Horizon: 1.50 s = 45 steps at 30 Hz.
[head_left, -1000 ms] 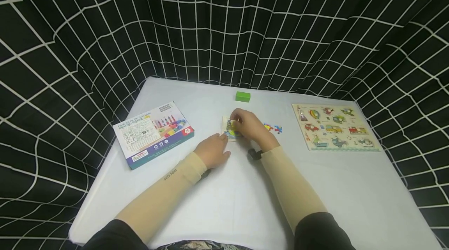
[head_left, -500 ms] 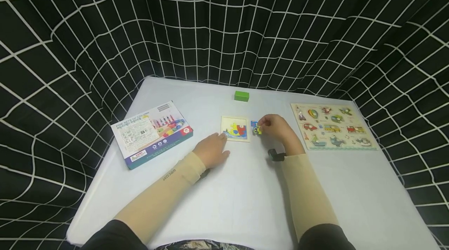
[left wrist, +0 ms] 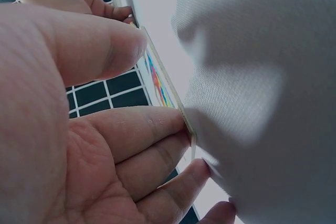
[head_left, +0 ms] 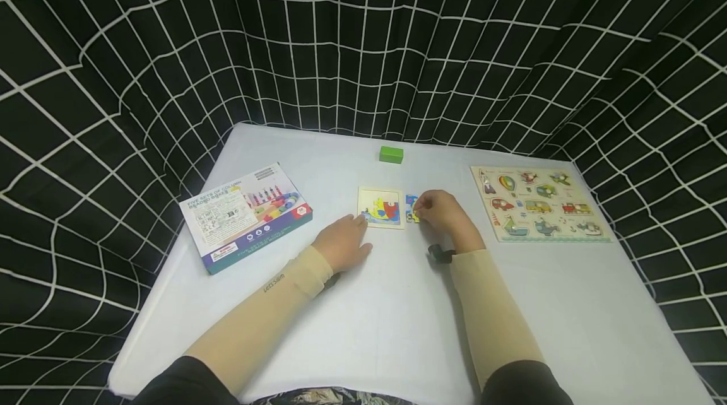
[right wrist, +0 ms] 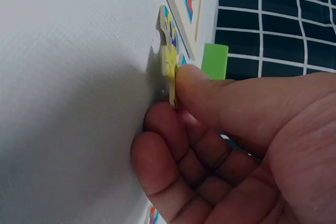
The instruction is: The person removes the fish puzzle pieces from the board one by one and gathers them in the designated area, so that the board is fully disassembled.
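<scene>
A small jigsaw board point(head_left: 369, 195) with a pale frame and a part-filled colourful picture lies mid-table in the head view. My left hand point(head_left: 342, 246) rests at its lower left corner, fingers extended, the fingertips touching the board's edge in the left wrist view. Just right of the board, my right hand point(head_left: 445, 212) pinches a yellow jigsaw piece point(right wrist: 169, 59) between thumb and index finger, close to the tabletop. Blue and yellow loose pieces point(head_left: 409, 200) lie between that hand and the board. Another colourful piece point(right wrist: 153, 214) shows below the right hand in its wrist view.
A green block point(head_left: 391, 154) stands behind the board. On the left lies a flat beaded-toy box point(head_left: 244, 219); on the right, a wooden vehicle puzzle board point(head_left: 542, 206). White cloth covers the table point(head_left: 375, 329), with a dark grid curtain point(head_left: 352, 45) behind.
My right hand has moved off the board to the right and now pinches a yellow jigsaw piece, drawn slightly left in the last half second. The left hand has stayed put.
</scene>
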### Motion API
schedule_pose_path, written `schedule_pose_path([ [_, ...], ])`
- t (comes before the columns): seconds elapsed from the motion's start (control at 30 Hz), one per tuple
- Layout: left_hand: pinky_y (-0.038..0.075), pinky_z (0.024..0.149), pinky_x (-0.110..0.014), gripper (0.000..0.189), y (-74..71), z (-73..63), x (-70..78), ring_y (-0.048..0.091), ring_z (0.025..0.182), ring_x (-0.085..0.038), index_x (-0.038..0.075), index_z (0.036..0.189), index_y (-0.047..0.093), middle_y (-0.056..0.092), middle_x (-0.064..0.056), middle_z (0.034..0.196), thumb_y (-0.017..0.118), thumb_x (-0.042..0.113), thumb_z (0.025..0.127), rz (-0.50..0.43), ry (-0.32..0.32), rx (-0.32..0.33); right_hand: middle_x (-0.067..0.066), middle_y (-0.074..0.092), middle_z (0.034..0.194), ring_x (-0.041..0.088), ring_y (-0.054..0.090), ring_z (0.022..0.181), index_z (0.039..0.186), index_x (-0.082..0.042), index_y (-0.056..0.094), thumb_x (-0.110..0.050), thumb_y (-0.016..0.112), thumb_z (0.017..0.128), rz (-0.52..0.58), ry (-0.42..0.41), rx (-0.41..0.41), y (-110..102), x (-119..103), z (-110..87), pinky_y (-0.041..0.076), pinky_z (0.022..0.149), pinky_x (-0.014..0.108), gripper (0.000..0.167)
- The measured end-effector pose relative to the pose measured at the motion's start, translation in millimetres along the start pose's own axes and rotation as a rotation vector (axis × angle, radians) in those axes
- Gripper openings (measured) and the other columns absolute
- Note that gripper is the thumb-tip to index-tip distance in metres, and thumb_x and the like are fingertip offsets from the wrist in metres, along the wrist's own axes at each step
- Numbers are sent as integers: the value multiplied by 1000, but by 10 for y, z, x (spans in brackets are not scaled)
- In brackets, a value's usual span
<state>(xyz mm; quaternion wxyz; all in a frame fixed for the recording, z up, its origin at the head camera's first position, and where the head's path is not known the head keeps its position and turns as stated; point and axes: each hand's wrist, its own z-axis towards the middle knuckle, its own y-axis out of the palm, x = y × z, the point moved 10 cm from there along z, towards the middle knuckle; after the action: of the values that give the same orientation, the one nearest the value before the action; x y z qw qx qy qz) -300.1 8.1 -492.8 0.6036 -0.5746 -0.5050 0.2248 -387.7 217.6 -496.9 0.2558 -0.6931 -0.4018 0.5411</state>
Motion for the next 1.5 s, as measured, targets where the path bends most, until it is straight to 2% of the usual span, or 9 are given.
schedule_pose_path([
  [0.33,35,134,-46,63,-17,-16,8,43,160,-38,-3,159,52,48,-17,169,59,38,111,-3,5,-5,14,68,106,31,61,102,103,-6,71,-9,70,104,-58,63,19,28,-45,-34,54,86,41,4],
  [0.53,35,134,-46,64,-25,-13,7,42,160,-37,-3,159,51,48,-17,170,59,38,112,1,2,-5,13,69,111,30,62,103,109,-6,72,-9,72,104,-58,-65,56,54,-379,-2,57,92,43,6],
  [0.7,35,134,-46,64,-22,0,4,42,160,-38,-3,160,51,48,-17,170,59,39,112,4,4,-5,14,68,122,30,63,111,137,-5,72,-10,76,102,-88,-197,-6,222,-720,70,59,104,47,35],
  [0.83,36,134,-46,64,-11,10,10,43,160,-38,-3,160,50,48,-18,170,58,39,112,13,16,-8,13,70,125,30,64,114,144,-4,70,-10,81,98,-148,-214,-64,334,-822,124,56,113,48,47],
  [0.97,36,133,-46,64,-17,9,19,44,159,-38,-4,159,51,49,-18,169,58,39,112,21,23,-3,13,72,125,30,65,118,140,-4,72,-8,82,97,-170,-197,-83,357,-836,157,54,118,49,45],
  [1.13,36,133,-46,64,-5,10,16,43,159,-38,-4,159,51,48,-18,169,58,39,112,29,26,-3,12,72,123,28,66,112,138,-5,73,-8,80,98,-180,-192,-124,382,-839,188,58,109,45,40],
  [1.37,37,133,-46,64,-5,0,13,44,159,-39,-4,159,52,49,-18,169,58,39,112,37,23,-2,12,69,113,25,67,89,133,-6,69,-9,79,99,-174,-156,-190,416,-835,220,62,73,33,35],
  [1.43,37,133,-46,63,-9,-3,14,45,159,-39,-4,158,52,49,-19,169,58,38,112,35,26,-1,12,69,112,25,67,89,129,-6,68,-8,80,98,-165,-153,-179,406,-847,214,63,74,34,33],
  [1.5,37,133,-46,64,-12,-7,15,44,159,-39,-4,159,52,49,-19,169,58,38,112,37,26,-3,10,69,112,25,67,94,126,-8,69,-8,81,97,-161,-163,-147,387,-868,203,63,82,36,31],
])
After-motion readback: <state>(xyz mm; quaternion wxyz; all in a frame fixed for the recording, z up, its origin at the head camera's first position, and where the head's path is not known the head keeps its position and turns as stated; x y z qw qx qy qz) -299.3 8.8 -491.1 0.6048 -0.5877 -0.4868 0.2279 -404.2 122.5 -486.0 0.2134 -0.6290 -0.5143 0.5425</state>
